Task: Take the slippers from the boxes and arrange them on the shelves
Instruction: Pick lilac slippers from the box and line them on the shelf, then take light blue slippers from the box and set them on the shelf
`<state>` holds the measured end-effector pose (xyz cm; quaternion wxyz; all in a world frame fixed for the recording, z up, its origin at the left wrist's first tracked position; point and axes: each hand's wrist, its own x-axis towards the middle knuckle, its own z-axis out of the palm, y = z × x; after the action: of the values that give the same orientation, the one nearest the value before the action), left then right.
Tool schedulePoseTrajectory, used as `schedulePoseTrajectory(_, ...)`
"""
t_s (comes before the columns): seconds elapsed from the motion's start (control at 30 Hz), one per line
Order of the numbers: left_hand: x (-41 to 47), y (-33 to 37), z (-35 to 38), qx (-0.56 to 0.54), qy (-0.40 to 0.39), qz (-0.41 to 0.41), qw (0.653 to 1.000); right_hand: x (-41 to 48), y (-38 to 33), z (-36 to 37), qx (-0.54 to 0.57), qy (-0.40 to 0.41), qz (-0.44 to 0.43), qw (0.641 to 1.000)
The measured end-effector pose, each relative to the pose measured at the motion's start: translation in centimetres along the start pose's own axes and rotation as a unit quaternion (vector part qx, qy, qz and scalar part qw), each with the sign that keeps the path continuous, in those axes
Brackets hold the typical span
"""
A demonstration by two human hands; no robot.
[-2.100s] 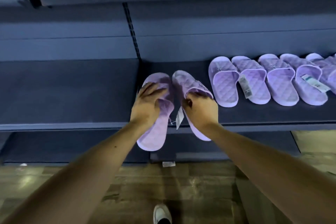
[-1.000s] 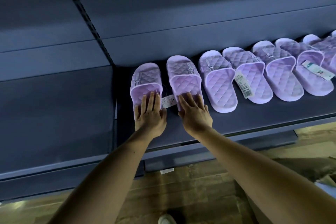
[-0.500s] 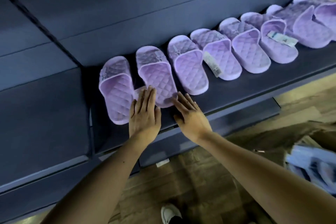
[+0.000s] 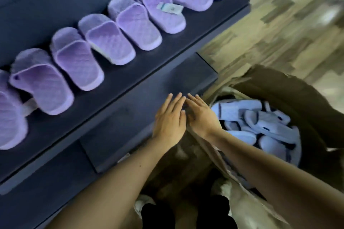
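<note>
Several lilac quilted slippers [image 4: 78, 61] lie in a row on the dark shelf [image 4: 115, 89], toes toward the back wall. My left hand [image 4: 170, 119] and my right hand [image 4: 202, 115] hover side by side with straight fingers, empty, in front of the lower shelf [image 4: 149, 98]. Just right of my right hand an open cardboard box [image 4: 297, 95] holds several light blue slippers [image 4: 264, 122]. One lilac slipper carries a paper tag [image 4: 169, 8].
The wooden floor [image 4: 279, 15] spreads out to the right of the shelf unit. My shoes [image 4: 143, 204] stand on the floor below my arms, beside the box flap [image 4: 223, 163]. The frame is blurred by head motion.
Both hands let go of the last lilac pair on the shelf and drew back and to the right. The view swung right and down, bringing the box of blue slippers into sight.
</note>
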<state>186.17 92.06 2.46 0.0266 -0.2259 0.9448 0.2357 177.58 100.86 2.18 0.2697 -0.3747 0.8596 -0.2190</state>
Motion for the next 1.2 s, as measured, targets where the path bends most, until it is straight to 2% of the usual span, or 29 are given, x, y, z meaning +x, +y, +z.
schedulePoseTrajectory(0.13,1.3,5.0,5.3,-0.017,-0.054,0.012,0.998,-2.7,7.9,-0.9,0.016,-0.027,0.112,0.993)
schedulePoseTrajectory(0.27,2.1,9.0,11.3,0.050,-0.133,0.003,0.990,-6.7,17.1,-1.2,0.030,-0.094,0.224,0.970)
schedulePoseTrajectory(0.37,3.1,11.1,15.0,0.078,-0.213,-0.015,0.974,-9.2,22.3,-1.4,0.021,-0.161,0.262,0.951)
schedulePoseTrajectory(0.47,4.3,12.7,18.5,0.077,-0.255,-0.022,0.963,-10.0,26.1,-1.3,0.027,-0.185,0.284,0.940)
schedulePoseTrajectory(0.67,6.9,15.1,23.8,0.040,-0.300,-0.054,0.952,-7.6,31.2,-0.9,0.089,-0.086,0.287,0.950)
schedulePoseTrajectory(0.8,8.6,16.4,25.6,0.030,-0.315,-0.058,0.947,-5.7,33.7,-2.1,0.146,0.047,0.323,0.934)
schedulePoseTrajectory(0.9,9.8,17.0,26.6,0.020,-0.317,-0.054,0.947,-4.3,35.8,-2.9,0.203,0.088,0.369,0.903)
schedulePoseTrajectory(1.0,11.1,17.1,27.5,0.003,-0.307,-0.046,0.950,-3.0,36.8,-2.7,0.330,0.049,0.459,0.823)
schedulePoseTrajectory(1.07,11.6,17.3,27.8,-0.020,-0.284,-0.043,0.958,-2.9,36.4,-2.5,0.397,0.044,0.482,0.779)
schedulePoseTrajectory(1.2,12.0,17.9,27.9,-0.045,-0.247,-0.074,0.965,-4.5,34.0,-0.7,0.430,0.040,0.461,0.775)
